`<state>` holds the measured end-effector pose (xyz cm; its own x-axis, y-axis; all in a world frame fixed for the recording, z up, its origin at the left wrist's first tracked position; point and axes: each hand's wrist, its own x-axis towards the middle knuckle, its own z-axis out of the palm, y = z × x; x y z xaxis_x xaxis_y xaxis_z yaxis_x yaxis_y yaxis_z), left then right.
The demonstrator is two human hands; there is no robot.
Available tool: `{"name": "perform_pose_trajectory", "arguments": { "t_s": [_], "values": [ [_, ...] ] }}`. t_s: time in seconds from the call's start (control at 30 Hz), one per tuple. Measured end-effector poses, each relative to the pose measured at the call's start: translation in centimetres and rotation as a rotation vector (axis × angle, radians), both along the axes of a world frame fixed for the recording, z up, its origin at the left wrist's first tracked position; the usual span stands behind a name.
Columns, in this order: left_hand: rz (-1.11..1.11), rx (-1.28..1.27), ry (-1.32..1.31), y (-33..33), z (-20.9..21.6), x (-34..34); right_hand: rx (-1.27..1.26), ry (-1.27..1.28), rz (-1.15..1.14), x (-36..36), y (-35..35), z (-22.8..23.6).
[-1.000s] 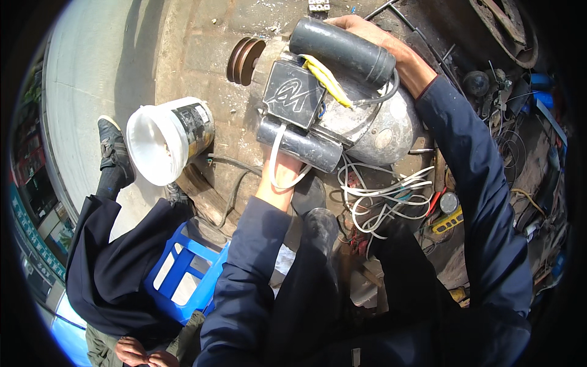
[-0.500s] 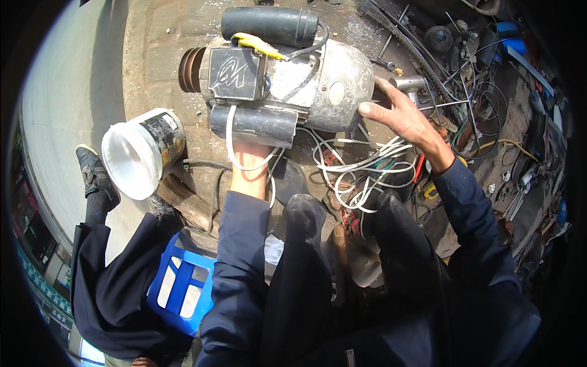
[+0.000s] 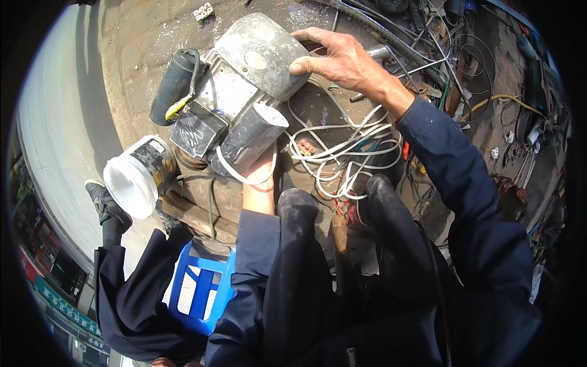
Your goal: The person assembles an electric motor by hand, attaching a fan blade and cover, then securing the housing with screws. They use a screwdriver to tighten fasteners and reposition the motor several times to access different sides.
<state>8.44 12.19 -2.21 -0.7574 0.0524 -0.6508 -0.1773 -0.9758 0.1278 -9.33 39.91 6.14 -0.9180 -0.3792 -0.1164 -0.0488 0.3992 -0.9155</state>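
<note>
Against the spread right hand (image 3: 350,62), a scuffed grey motor (image 3: 235,84), left hand (image 3: 263,169) half-hidden, grip unclear

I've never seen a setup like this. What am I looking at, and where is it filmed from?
No robot here: a person's bare left hand and right hand are seen from above by a wide fisheye camera worn on the head, so straight edges bend. Both are at a worn grey motor. The right hand is spread against its rounded end. The left hand reaches under one of its black cylinders; its fingers are hidden, so the grip cannot be judged. On the ground lie a loose coil of white cable and, farther right, a jumble of scrap. A white bucket and blue stool are at the left.
</note>
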Motion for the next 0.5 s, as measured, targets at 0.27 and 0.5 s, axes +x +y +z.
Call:
{"name": "perform_pose_trajectory", "arguments": {
  "t_s": [0.27,0.5],
  "values": [
    [-0.468,-1.066,-0.226,-2.5,8.4,2.5,-0.349,-0.718,-0.526,8.8,-3.3,-2.4],
    [-0.360,-2.235,0.140,-2.5,12.1,2.3,-1.029,-1.070,-0.359,11.4,-8.6,-4.1]
  ]
}}
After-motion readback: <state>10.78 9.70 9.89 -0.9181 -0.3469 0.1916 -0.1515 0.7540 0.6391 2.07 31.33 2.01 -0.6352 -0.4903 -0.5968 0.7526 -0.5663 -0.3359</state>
